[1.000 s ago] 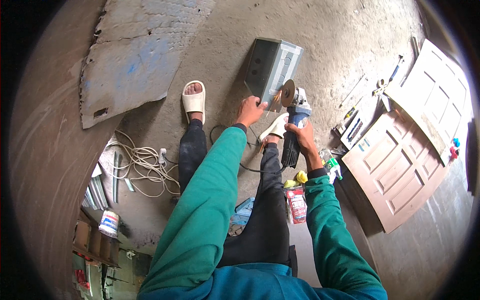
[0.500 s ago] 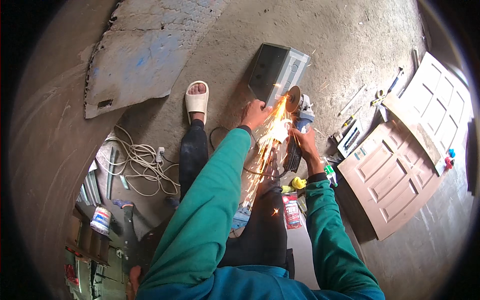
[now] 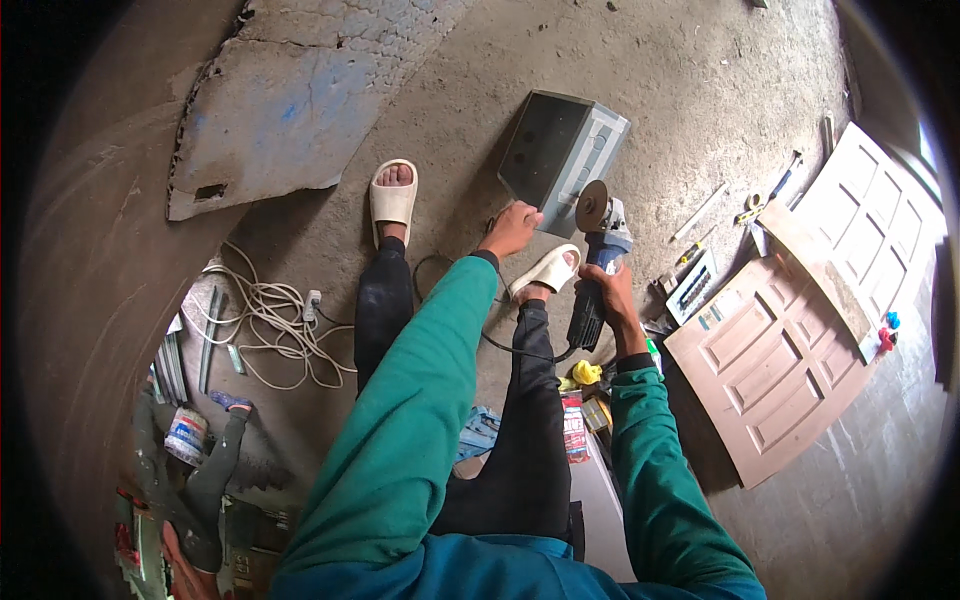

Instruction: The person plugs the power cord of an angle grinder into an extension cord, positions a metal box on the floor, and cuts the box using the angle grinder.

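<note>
A grey metal box (image 3: 548,150) with round knockouts along its side lies tilted on the concrete floor ahead of me. My left hand (image 3: 513,229) has its fingers curled on the box's near left corner. In my right hand (image 3: 617,295) is a blue and black angle grinder (image 3: 606,250), gripped around its body. The grinder's brown disc (image 3: 593,208) is beside the near right end of the box, and no sparks show. A dark power cord (image 3: 515,350) loops from the grinder's rear end to the left, passing behind my leg.
Panelled door pieces (image 3: 775,360) and hand tools (image 3: 692,290) lie at right. A coiled white extension cord (image 3: 275,335), metal strips (image 3: 212,340) and a paint can (image 3: 187,436) are at left, near another person's legs (image 3: 215,475). A worn board (image 3: 290,110) rests upper left.
The spray of sparks has stopped. The grinder has moved slightly down and right, its disc away from the box edge. My left hand stays at the box. The other person's legs have shifted.
</note>
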Action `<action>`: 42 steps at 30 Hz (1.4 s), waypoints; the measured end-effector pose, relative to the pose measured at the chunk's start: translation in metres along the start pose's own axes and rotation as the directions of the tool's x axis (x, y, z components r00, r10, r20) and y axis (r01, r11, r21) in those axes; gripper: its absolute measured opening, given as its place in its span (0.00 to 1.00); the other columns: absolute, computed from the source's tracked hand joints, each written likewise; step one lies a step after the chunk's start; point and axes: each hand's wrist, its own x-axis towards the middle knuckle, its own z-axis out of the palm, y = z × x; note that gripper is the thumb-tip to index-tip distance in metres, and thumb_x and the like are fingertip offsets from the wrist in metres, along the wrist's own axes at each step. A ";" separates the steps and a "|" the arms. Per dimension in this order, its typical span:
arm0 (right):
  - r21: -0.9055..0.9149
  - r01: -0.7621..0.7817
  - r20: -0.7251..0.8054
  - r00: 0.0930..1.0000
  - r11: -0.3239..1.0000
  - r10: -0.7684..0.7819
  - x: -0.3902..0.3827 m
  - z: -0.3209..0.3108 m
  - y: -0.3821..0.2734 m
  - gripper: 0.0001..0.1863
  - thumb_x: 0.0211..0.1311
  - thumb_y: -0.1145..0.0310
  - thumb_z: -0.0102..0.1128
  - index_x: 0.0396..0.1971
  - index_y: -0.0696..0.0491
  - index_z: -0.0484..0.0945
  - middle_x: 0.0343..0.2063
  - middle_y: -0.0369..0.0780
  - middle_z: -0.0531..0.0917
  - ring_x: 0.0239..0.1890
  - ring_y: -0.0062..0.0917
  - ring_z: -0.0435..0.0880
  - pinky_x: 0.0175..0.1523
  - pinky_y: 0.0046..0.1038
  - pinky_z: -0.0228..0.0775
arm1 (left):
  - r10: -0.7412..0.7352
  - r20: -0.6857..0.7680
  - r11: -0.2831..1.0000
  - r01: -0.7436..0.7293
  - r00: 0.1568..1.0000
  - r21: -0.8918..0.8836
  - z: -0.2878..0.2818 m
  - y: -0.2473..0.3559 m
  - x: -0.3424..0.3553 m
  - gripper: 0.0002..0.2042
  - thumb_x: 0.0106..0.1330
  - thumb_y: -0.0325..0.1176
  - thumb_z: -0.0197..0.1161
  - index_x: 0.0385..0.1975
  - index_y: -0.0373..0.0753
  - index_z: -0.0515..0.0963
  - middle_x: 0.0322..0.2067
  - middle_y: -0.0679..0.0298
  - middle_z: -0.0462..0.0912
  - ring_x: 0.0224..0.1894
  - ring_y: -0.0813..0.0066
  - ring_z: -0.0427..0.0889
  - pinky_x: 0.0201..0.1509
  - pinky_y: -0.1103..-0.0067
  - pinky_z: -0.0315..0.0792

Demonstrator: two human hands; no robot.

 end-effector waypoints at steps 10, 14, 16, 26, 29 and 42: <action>-0.003 0.013 0.001 1.000 1.000 -0.013 0.004 -0.004 -0.001 0.18 0.46 0.69 0.68 0.37 0.59 0.75 0.26 0.38 0.81 0.21 0.20 0.80 0.27 0.23 0.74 | -0.060 -0.031 0.998 0.060 0.998 0.016 0.001 0.006 -0.004 0.17 0.65 0.40 0.58 0.42 0.30 0.77 0.42 0.49 0.78 0.49 0.50 0.76 0.51 0.66 0.70; -0.043 0.021 0.005 1.000 0.999 -0.020 0.004 -0.004 -0.003 0.18 0.46 0.69 0.68 0.36 0.59 0.75 0.25 0.38 0.81 0.21 0.20 0.80 0.26 0.23 0.73 | -0.073 -0.038 0.997 0.073 0.997 -0.010 0.002 0.007 -0.004 0.16 0.64 0.41 0.58 0.41 0.33 0.78 0.42 0.49 0.79 0.48 0.49 0.76 0.52 0.64 0.69; -0.014 0.044 -0.017 0.999 0.999 -0.044 0.003 -0.003 -0.004 0.18 0.46 0.69 0.68 0.36 0.60 0.75 0.25 0.38 0.81 0.20 0.20 0.80 0.26 0.24 0.73 | -0.078 -0.034 0.997 0.078 0.996 -0.001 0.003 0.008 -0.003 0.16 0.65 0.41 0.57 0.42 0.33 0.78 0.43 0.49 0.79 0.49 0.49 0.76 0.52 0.64 0.69; -0.005 0.005 -0.012 1.000 1.000 -0.005 0.005 -0.003 -0.005 0.16 0.47 0.69 0.68 0.34 0.59 0.74 0.24 0.38 0.80 0.19 0.20 0.79 0.25 0.24 0.72 | -0.170 0.044 0.985 0.171 0.985 -0.019 -0.003 0.014 -0.005 0.17 0.64 0.40 0.58 0.42 0.31 0.78 0.43 0.49 0.79 0.49 0.51 0.77 0.52 0.66 0.70; -0.044 0.014 0.001 1.000 0.999 -0.014 0.006 -0.005 -0.003 0.16 0.47 0.68 0.69 0.33 0.58 0.74 0.24 0.38 0.80 0.19 0.20 0.78 0.25 0.23 0.71 | -0.125 -0.033 0.992 0.125 0.992 -0.008 -0.004 0.013 -0.006 0.17 0.64 0.40 0.58 0.41 0.31 0.78 0.43 0.49 0.79 0.49 0.51 0.77 0.52 0.66 0.69; -0.056 -0.002 -0.006 1.000 0.998 0.002 -0.001 0.001 -0.009 0.17 0.46 0.68 0.69 0.35 0.58 0.75 0.23 0.37 0.80 0.19 0.20 0.78 0.26 0.23 0.72 | -0.134 -0.011 0.991 0.134 0.991 -0.023 -0.008 0.013 -0.008 0.16 0.63 0.40 0.59 0.39 0.31 0.79 0.42 0.49 0.80 0.48 0.50 0.77 0.52 0.66 0.69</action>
